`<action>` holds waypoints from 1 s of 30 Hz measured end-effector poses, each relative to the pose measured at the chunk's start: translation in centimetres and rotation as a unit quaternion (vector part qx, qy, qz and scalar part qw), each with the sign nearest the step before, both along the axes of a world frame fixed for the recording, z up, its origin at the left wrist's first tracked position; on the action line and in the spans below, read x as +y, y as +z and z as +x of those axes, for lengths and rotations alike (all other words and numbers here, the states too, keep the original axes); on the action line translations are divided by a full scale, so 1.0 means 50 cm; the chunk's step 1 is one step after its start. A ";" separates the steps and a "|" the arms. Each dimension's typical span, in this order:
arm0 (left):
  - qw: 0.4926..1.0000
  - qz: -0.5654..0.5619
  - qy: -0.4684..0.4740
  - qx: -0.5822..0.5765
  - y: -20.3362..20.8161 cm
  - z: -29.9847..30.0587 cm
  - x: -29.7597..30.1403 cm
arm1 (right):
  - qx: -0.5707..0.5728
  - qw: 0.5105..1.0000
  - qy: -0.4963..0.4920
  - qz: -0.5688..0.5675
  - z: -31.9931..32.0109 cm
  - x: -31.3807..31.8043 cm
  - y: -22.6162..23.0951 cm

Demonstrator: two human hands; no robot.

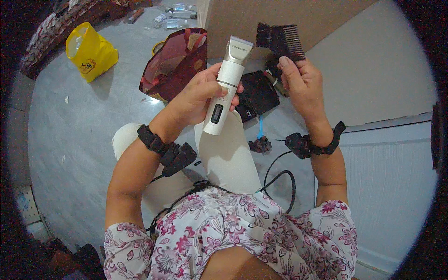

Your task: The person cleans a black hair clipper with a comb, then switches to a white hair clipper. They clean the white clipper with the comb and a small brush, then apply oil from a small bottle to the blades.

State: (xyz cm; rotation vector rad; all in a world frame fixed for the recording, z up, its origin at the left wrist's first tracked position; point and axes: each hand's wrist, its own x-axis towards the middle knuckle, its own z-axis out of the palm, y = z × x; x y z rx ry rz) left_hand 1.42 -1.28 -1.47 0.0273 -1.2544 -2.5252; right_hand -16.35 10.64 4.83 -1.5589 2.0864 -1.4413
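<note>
**Clipper in left hand, comb in right, both up over the floor**

Left hand (198, 93): fingers closed round the middle of a white hair clipper (230, 72). Thumb lies across its front, fingertips show at its right edge. Clipper is tilted, silver blade head up and clear of the fingers, butt end with dark oval display sticking out below. Rear side of the clipper and most of that grip: hidden.

Right hand (302, 86): thumb and fingers pinch the lower end of a black comb (280, 42). Teeth stick out past the fingers, up and to the right. Held end is covered by the hand; exact thumb contact is hard to make out. Dark stuff just below the comb blends in, can't tell what it is.

Hands are apart, clipper and comb not touching.

Behind: dark red bag (175, 60), partly covered by the left hand; black flat item (261, 93), partly behind the clipper, kind unclear; dark clump (260, 145) on the floor (70, 126), too blurry to identify. Yellow bag (95, 53) upper left. Clear bottles (175, 23) near the top edge, at least 1 cut off.
</note>
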 end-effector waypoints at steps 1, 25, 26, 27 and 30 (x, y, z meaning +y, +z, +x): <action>1.000 0.001 0.001 -0.003 0.000 0.000 0.001 | -0.001 1.000 0.001 0.000 0.000 0.001 0.000; 0.998 -0.053 0.014 -0.019 -0.006 0.006 0.015 | 0.161 0.986 0.026 -0.019 0.007 0.023 0.024; 0.998 -0.053 0.014 -0.020 -0.006 0.007 0.015 | 0.168 0.985 0.030 -0.020 0.009 0.024 0.025; 0.998 -0.054 0.013 -0.020 -0.007 0.006 0.015 | 0.183 0.982 0.033 -0.013 0.011 0.025 0.026; 0.998 -0.057 0.013 -0.014 -0.010 0.005 0.014 | 0.225 0.974 0.037 0.003 0.011 0.028 0.035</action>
